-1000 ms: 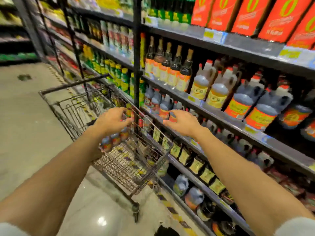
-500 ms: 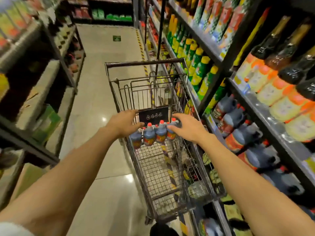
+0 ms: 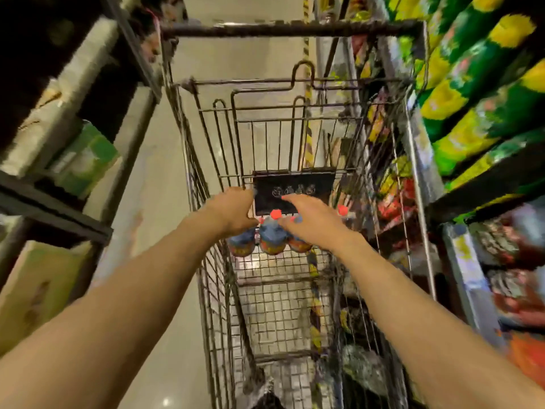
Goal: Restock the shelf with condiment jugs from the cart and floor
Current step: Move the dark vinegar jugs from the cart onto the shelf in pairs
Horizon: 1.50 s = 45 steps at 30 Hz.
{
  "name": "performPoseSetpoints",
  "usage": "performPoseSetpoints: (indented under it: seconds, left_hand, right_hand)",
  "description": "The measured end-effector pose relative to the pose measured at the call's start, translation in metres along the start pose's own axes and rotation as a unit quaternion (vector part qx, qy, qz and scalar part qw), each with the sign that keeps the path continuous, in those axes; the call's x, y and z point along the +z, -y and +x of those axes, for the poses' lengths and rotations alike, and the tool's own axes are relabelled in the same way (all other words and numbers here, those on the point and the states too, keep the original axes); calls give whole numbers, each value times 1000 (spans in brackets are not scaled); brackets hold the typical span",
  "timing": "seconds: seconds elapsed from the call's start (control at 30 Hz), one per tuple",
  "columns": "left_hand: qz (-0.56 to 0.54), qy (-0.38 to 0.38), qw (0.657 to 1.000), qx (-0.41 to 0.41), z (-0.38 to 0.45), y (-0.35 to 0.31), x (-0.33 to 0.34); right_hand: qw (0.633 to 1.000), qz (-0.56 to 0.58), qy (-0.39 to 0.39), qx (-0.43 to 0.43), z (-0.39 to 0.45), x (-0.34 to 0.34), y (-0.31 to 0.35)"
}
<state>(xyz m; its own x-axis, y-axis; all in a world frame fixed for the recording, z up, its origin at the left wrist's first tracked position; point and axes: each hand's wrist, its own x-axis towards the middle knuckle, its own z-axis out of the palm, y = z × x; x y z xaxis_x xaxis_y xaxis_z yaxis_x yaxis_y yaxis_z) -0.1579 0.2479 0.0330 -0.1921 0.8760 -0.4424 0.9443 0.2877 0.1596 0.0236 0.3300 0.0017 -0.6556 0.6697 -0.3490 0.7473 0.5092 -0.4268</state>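
Note:
A wire shopping cart (image 3: 295,293) stands straight ahead in the aisle. Several small grey condiment jugs (image 3: 272,237) with red caps and orange labels stand in a row inside it, against the black panel (image 3: 295,190) of the child seat. My left hand (image 3: 233,211) is over the leftmost jug, fingers spread. My right hand (image 3: 312,222) reaches over the right side of the row, covering part of it. Whether either hand grips a jug is hidden by blur.
The shelf (image 3: 483,172) on the right holds green and yellow bottles above and blurred red packs below. Another shelf unit (image 3: 73,113) with green and yellow boxes lines the left. Shiny floor (image 3: 165,160) runs between it and the cart.
My view has swung from the right shelf to face along the cart. Both hands have moved from the cart's rim down onto the row of jugs.

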Motion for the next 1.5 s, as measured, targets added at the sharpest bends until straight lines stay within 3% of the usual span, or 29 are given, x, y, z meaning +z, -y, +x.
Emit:
performPoseSetpoints:
  seconds: [0.4, 0.57, 0.87, 1.23, 1.37, 1.5]
  left_hand:
    - [74, 81, 992, -66, 83, 28, 87]
    - [95, 45, 993, -45, 87, 27, 94]
    - [78, 70, 994, 26, 73, 8, 104]
    - [10, 88, 988, 128, 43, -52, 121]
    - [-9, 50, 989, 137, 44, -66, 139]
    - [-205, 8, 975, 82, 36, -55, 173]
  right_hand:
    - [997, -52, 22, -50, 79, 92, -31]
    - [995, -73, -37, -56, 79, 108, -26]
    - [996, -10, -53, -76, 30, 113, -44]
    - [996, 72, -49, -1, -46, 110, -101]
    - [987, 140, -62, 45, -60, 111, -121]
    - [956, 268, -88, 85, -68, 118, -135]
